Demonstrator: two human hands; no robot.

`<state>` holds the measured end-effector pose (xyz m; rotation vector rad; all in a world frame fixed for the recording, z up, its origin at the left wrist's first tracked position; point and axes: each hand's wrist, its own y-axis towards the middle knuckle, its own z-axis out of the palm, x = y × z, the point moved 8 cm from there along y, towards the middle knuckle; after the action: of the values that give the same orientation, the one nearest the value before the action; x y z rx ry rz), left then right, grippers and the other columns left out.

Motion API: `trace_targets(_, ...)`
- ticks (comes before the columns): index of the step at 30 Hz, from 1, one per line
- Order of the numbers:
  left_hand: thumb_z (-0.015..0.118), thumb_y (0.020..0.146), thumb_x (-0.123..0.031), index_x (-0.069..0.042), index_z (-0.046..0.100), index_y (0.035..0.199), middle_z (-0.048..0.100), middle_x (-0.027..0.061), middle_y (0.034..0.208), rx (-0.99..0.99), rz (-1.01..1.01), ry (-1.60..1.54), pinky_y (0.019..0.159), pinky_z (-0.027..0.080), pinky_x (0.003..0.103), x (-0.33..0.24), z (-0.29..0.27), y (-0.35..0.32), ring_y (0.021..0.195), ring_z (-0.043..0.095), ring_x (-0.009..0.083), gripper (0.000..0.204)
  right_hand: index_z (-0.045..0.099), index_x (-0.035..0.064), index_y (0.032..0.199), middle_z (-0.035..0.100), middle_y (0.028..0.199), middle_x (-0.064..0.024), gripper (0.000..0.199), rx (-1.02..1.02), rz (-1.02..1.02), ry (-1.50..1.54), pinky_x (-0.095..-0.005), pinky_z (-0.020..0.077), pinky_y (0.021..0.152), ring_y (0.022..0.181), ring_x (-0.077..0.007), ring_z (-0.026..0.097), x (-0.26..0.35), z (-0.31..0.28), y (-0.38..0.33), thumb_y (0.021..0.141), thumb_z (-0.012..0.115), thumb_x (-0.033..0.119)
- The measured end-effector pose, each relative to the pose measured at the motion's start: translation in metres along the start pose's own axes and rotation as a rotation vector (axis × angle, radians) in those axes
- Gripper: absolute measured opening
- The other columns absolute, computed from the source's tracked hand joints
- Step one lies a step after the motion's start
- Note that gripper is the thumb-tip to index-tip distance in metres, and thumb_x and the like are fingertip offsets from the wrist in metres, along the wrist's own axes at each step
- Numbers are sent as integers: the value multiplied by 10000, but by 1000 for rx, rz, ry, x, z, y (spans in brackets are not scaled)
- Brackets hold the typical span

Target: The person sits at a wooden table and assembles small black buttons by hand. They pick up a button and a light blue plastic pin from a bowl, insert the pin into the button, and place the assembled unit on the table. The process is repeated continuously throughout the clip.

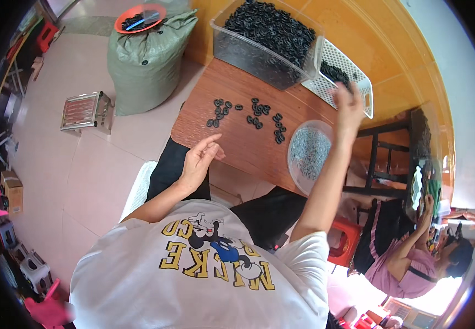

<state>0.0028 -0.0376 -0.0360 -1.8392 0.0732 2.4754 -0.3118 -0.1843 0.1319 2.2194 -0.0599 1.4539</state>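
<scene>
On the brown wooden table (237,148), small black oval rings (256,107) lie in loose clusters. My left hand (200,160) hovers at the table's near left edge, index finger stretched out and the others loosely bent; no held thing shows in it. My right hand (348,109) is raised in front of the white perforated basket (365,85), its fingers apart and slightly blurred. More black pieces (334,72) lie inside that basket. Below my right forearm, a clear round bowl (294,143) holds many small silvery pieces (310,152).
A clear plastic bin (254,68) heaped with black rings stands at the table's far side. Left of it, a stuffed green sack (144,71) carries an orange dish (123,24). A small metal stool (86,111) stands on the floor. Another person (405,263) sits at the right.
</scene>
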Motion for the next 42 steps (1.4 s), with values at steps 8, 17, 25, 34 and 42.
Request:
trace_targets(8,514,928,-108,32,595,1092,634,95,879,12,-73,74,763,499,262,5,-5,2,826,624,144,230,694,38,931,648,909,-135,172,483,-441,-292,-366,468,792,858,-299,587,11,201,-123,779,624,78)
trace_targets(17,513,930,-116,36,613,1060,634,91,862,38,-78,114,737,501,259,10,-9,-4,794,618,138,223,678,33,872,620,881,-120,167,551,-444,-471,-381,446,777,863,-300,560,-10,226,-125,713,686,82)
trace_targets(25,508,934,-122,29,618,1055,639,79,835,49,-96,120,709,504,258,15,-11,-2,769,612,131,222,673,68,783,623,880,-88,148,568,-324,-440,-405,401,795,893,-275,550,-15,199,-133,644,712,101)
trace_targets(34,562,904,-117,31,611,1063,648,89,836,-17,-106,58,698,507,249,4,-12,3,762,620,127,223,649,8,772,666,835,-105,119,427,-77,-7,-339,475,700,740,-240,620,-20,168,-140,694,684,91)
trace_targets(42,648,834,-67,27,648,967,643,70,801,40,-78,77,625,498,222,-11,16,14,692,602,97,162,675,34,871,633,748,-106,143,426,212,105,-279,475,605,633,-168,600,0,113,-210,766,673,132)
